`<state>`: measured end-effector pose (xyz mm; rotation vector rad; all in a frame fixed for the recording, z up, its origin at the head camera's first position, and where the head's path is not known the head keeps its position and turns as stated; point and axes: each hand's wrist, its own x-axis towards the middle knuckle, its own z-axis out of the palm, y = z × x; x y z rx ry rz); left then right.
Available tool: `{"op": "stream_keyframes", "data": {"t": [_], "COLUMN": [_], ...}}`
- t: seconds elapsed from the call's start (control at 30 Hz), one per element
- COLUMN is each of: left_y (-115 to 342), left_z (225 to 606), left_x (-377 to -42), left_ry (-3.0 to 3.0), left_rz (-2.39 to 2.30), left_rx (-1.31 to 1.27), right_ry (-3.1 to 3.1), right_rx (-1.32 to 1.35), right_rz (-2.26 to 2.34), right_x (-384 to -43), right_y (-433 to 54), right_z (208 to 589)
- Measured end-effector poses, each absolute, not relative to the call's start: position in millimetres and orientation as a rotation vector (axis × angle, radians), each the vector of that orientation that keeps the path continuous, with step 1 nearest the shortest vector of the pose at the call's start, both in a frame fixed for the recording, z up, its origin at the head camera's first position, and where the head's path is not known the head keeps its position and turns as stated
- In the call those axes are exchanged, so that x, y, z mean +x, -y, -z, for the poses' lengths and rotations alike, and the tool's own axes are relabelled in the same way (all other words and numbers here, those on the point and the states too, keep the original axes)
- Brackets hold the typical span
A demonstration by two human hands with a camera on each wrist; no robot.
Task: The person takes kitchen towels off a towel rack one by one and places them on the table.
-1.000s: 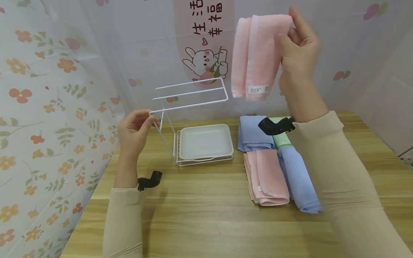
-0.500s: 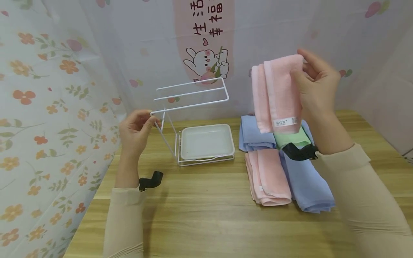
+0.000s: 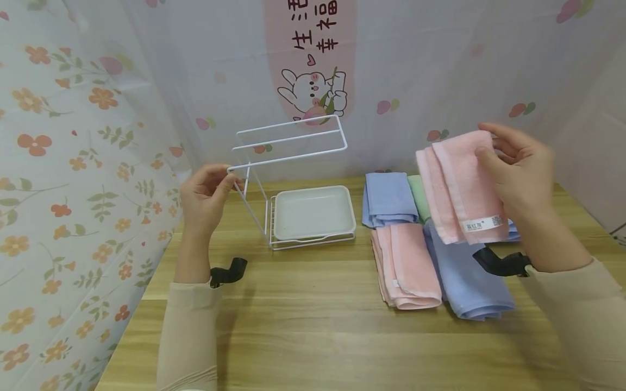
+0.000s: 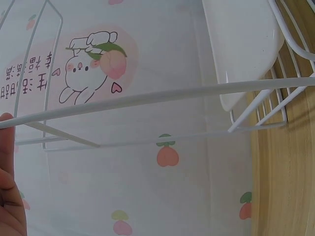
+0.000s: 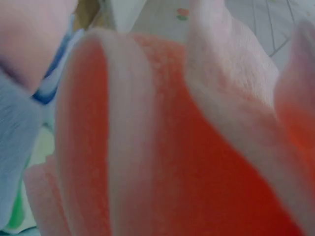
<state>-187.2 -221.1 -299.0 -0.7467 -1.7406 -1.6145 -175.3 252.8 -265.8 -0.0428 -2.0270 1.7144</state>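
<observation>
At the upper left corner of a white wire rack (image 3: 288,158), my left hand (image 3: 205,193) pinches the frame between thumb and fingers. The left wrist view shows those fingertips (image 4: 7,129) at the end of a white bar (image 4: 147,98). A pale grey-white tray (image 3: 313,213) sits in the rack's base. My right hand (image 3: 525,174) holds a folded pink towel (image 3: 469,190) by its upper right corner, raised over the folded towels at the right. A white label shows near its lower edge. Close up, its folds (image 5: 133,137) fill most of the right wrist view.
On the wooden table (image 3: 293,326) lie a folded pink towel (image 3: 408,266), a blue towel (image 3: 390,198) behind it, a longer blue towel (image 3: 471,277) at its right and a partly covered green towel (image 3: 418,193). A printed curtain (image 3: 415,65) hangs behind.
My right hand has lowered the pink towel from up near the curtain and carried it to the right, over the other towels. The left hand and the rack have stayed in place.
</observation>
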Motion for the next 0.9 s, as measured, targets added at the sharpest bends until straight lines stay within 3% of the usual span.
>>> {"op": "stream_keyframes", "data": {"t": [0.47, 0.77, 0.9], "left_y": [219, 219, 219], "left_z": [301, 300, 301], "left_x": [-191, -192, -192], "left_ry": [1.729, 1.68, 1.677], "left_rz": [1.62, 1.642, 1.659], "left_rx": [-0.749, -0.757, -0.752], "right_ry": [2.206, 1.826, 1.956], "right_rx": [-0.035, 0.149, 0.046], "right_rz": [-1.596, -2.034, -1.979], "right_x": [-138, -124, -117], "right_y": [-315, -353, -376], "right_z": [300, 321, 328]}}
